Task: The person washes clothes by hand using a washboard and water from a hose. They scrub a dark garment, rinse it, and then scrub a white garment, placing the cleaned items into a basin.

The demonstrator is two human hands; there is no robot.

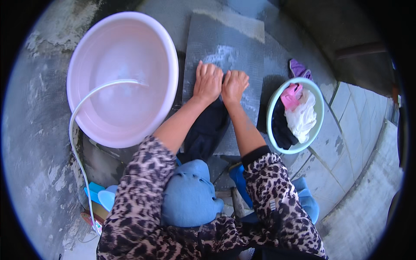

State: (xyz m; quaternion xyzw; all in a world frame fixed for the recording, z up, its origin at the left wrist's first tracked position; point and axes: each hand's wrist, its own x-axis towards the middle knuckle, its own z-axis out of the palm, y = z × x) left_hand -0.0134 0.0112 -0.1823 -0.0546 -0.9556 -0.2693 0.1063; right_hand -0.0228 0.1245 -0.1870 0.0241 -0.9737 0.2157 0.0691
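A dark wet cloth garment [208, 130] lies on a grey stone slab [224, 35] and hangs toward my knees. My left hand [209, 79] and my right hand [234, 85] are side by side at its upper end, fingers curled over it, pressing it on the slab. Whitish suds [222, 53] lie on the slab beyond my fingers. Much of the garment's upper end is hidden under my hands.
At left stands a large pink basin [170, 65] with a pale hose [97, 87] running into it. At right, a light green basin [321, 113] holds white, pink [291, 97] and black clothes; a purple cloth [299, 69] lies behind it. A wall rises at far left.
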